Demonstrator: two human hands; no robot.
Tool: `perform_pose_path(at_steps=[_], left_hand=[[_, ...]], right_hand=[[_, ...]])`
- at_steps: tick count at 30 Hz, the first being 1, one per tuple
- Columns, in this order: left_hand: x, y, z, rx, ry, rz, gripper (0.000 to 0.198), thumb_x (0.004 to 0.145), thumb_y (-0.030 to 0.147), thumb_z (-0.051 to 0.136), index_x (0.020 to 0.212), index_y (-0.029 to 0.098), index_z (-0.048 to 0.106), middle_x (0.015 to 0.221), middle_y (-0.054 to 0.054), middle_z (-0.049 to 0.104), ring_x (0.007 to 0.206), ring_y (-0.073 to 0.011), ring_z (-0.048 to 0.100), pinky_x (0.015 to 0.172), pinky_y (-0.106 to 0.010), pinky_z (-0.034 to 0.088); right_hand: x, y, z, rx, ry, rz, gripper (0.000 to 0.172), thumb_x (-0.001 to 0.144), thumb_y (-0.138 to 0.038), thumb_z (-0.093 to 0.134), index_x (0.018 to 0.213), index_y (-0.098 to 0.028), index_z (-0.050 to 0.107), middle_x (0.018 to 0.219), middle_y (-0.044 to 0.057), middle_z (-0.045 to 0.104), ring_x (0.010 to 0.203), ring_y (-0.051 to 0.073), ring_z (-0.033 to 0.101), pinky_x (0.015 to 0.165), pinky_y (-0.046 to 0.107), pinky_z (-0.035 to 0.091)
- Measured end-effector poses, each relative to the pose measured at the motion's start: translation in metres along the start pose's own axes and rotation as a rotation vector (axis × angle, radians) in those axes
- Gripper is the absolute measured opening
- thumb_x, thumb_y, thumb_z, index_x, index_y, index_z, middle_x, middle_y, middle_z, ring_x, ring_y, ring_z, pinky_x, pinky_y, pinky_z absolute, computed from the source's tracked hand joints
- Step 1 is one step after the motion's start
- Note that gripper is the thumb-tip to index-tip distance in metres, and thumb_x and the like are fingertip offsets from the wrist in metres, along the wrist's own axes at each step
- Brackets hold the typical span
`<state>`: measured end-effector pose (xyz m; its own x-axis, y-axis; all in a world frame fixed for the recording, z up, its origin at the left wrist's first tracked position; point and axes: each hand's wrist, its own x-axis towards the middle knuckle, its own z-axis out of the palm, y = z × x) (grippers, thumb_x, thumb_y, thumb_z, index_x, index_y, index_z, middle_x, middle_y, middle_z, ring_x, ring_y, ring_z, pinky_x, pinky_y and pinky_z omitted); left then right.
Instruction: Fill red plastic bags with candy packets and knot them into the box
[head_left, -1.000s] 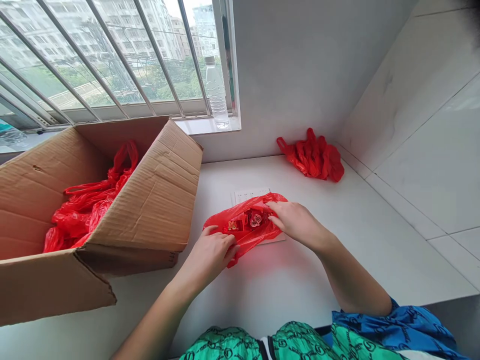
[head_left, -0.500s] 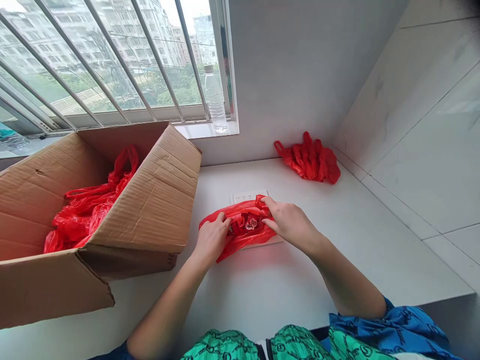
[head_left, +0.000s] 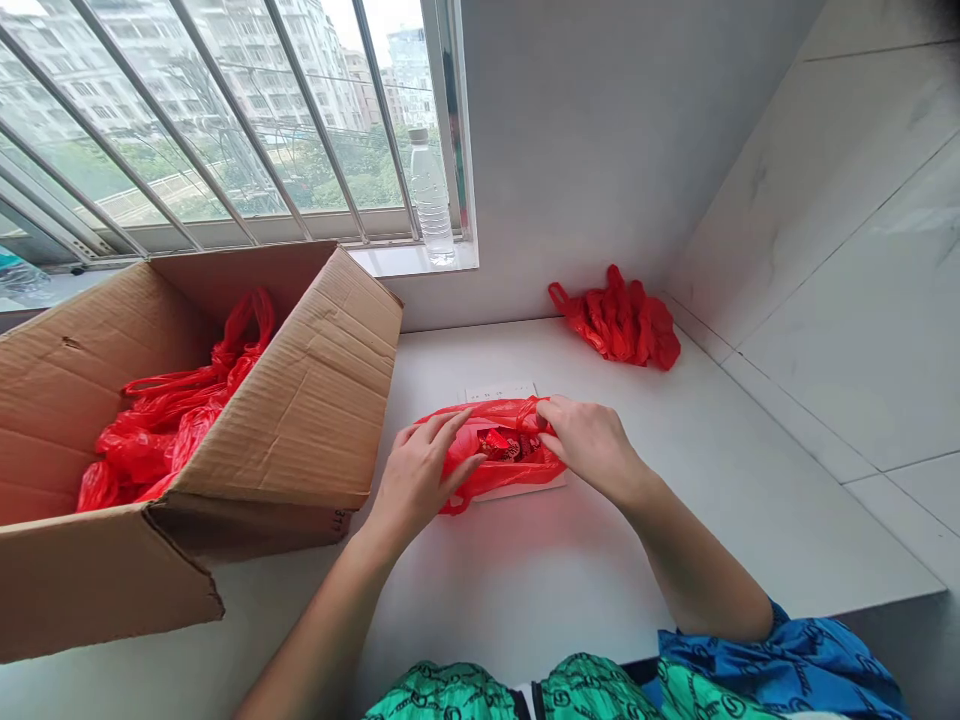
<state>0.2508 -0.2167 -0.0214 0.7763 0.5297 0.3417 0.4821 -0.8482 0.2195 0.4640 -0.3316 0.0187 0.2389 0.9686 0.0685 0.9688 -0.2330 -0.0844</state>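
In front of me a thin red plastic bag (head_left: pixel 517 470) lies with its mouth spread, partly over a flat white object (head_left: pixel 499 391) with small print or marks along its far edge. Small red wrapped packets (head_left: pixel 501 446) show inside the bag; their kind is too small to tell. My right hand (head_left: pixel 592 440) pinches the bag's rim on the right. At the bag's left side is my left hand (head_left: pixel 420 465), fingers apart and thumb reaching toward the mouth. A bag handle loop hangs below the left hand's thumb.
A cardboard box (head_left: pixel 330 400) on the left holds several red plastic bags (head_left: pixel 180 410). Another bunch of red bags (head_left: pixel 626 320) lies at the back right of the white counter (head_left: pixel 712 480). A clear bottle (head_left: pixel 431 205) stands on the windowsill by the barred window.
My left hand has let go of the bag's left rim and spread its fingers. My right hand has shifted slightly right and down, still holding the rim. The bag's left side has drawn in.
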Motion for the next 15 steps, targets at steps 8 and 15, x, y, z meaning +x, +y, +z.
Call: perform_pose_path(at_steps=[8, 15], left_hand=[[-0.065, -0.013, -0.018, 0.088, 0.026, 0.195, 0.051, 0.082, 0.05, 0.073, 0.128, 0.031, 0.064, 0.145, -0.012, 0.052, 0.129, -0.0355, 0.05, 0.105, -0.056, 0.044], [-0.079, -0.009, -0.015, 0.104, 0.081, 0.192, 0.017, 0.093, 0.013, 0.058, 0.099, 0.023, 0.071, 0.139, -0.009, 0.057, 0.131, -0.0281, 0.05, 0.103, -0.043, 0.05]], right_hand=[[-0.016, 0.023, -0.039, 0.478, 0.145, -0.192, 0.007, 0.093, -0.023, 0.056, 0.093, -0.022, 0.063, 0.097, 0.002, 0.066, 0.075, 0.014, 0.063, 0.064, 0.025, 0.044], [-0.035, 0.044, -0.054, 0.515, 0.129, -0.27, 0.009, 0.094, -0.029, 0.059, 0.094, -0.024, 0.066, 0.11, 0.004, 0.065, 0.082, 0.015, 0.065, 0.07, 0.028, 0.054]])
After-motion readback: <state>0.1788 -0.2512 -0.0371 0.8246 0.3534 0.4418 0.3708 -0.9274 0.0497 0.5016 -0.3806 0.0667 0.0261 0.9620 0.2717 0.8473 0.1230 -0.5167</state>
